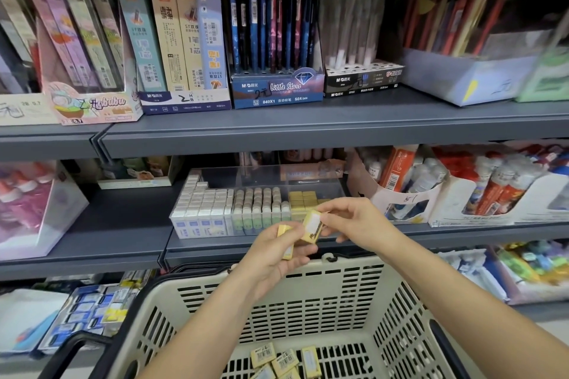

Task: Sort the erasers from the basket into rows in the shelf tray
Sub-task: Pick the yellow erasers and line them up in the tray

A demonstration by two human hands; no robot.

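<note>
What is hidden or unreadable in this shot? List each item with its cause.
Head view:
- Held erasers: count unclear, because fingers of the left hand and right hand cover them.
- Yellow row in the tray: its front is hidden behind the hands.
- Loose erasers in the basket: the pile is cut off by the bottom edge.
- Boxed bottles at right: blurred, so the labels are unreadable.

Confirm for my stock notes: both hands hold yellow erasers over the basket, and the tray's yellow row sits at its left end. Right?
No: the head view shows the yellow row at the right end of the tray; white erasers fill the left. The left hand and right hand do hold yellow erasers over the basket.
</note>
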